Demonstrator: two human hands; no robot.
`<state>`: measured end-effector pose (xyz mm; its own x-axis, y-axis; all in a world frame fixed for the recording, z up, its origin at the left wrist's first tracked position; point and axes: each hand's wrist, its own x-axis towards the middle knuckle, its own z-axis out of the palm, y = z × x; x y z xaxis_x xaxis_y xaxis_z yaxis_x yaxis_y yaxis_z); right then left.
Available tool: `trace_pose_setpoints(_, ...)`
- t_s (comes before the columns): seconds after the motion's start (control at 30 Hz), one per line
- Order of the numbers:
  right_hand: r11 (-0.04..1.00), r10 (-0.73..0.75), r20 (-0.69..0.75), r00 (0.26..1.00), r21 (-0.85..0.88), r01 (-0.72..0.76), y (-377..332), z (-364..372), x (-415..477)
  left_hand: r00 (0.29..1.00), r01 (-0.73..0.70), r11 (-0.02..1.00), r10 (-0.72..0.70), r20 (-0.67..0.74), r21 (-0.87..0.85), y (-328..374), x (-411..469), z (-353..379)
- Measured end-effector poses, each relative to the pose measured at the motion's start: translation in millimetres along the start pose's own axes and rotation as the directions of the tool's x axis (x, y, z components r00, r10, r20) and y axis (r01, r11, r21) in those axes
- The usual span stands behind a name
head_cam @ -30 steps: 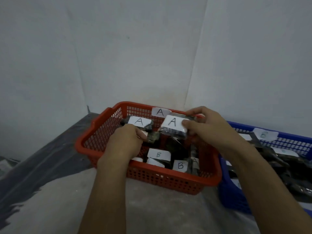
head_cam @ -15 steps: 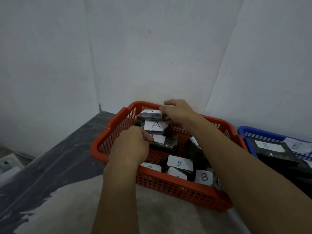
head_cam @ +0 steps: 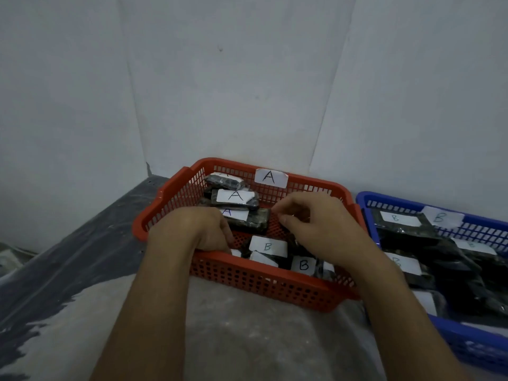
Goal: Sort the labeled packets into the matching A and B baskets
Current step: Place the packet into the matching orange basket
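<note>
Dark packets lie in the red basket (head_cam: pixel 264 287), those labelled "A" (head_cam: pixel 235 196) stacked at its far left, those labelled "B" (head_cam: pixel 268 246) along the near wall. My left hand (head_cam: pixel 198 232) curls down at the near-left corner; what it grips I cannot tell. My right hand (head_cam: pixel 316 224) hovers loosely curled and empty above the middle. The basket's tag (head_cam: pixel 270 177) reads "A". The blue basket (head_cam: pixel 467 342) beside it holds "B" packets (head_cam: pixel 400 219).
</note>
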<state>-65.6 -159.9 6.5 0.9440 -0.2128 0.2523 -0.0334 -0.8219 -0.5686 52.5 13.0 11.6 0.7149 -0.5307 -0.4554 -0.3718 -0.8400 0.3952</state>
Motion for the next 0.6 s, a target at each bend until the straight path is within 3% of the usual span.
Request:
trace_pose_setpoints(0.07, 0.997, -0.001, -0.103, 0.995, 0.08, 0.009, -2, 5, -12, 0.999, 0.022, 0.998, -0.024, 0.026, 0.065, 2, 3, 0)
trace_pose_setpoints(0.13, 0.992, 0.001, -0.09, 0.996, 0.123, 0.01, -6, 13, -15, 1.0, 0.021, 0.996, -0.022, 0.01, 0.084, 2, 8, 1)
trace_pose_setpoints(0.3, 0.996, -0.04, 0.025, 0.999, 0.08, 0.038, -11, 26, -12, 0.996, -0.062, 0.997, 0.06, -0.064, -0.035, -3, 14, 1)
trace_pose_setpoints(0.4, 0.996, -0.029, -0.026, 0.999, 0.081, 0.031, -7, 25, -12, 0.974, -0.182, 0.976, 0.161, -0.161, -0.12, -10, 9, -5)
trace_pose_setpoints(0.53, 0.99, -0.008, -0.115, 0.993, 0.136, 0.023, -6, 21, -13, 0.866, -0.43, 0.888, 0.353, -0.355, -0.165, -11, -2, -16)
trace_pose_setpoints(0.6, 0.955, 0.077, -0.08, 0.994, 0.291, -0.051, -8, 17, -13, 0.786, -0.536, 0.815, 0.385, -0.484, -0.221, -3, -6, -19)
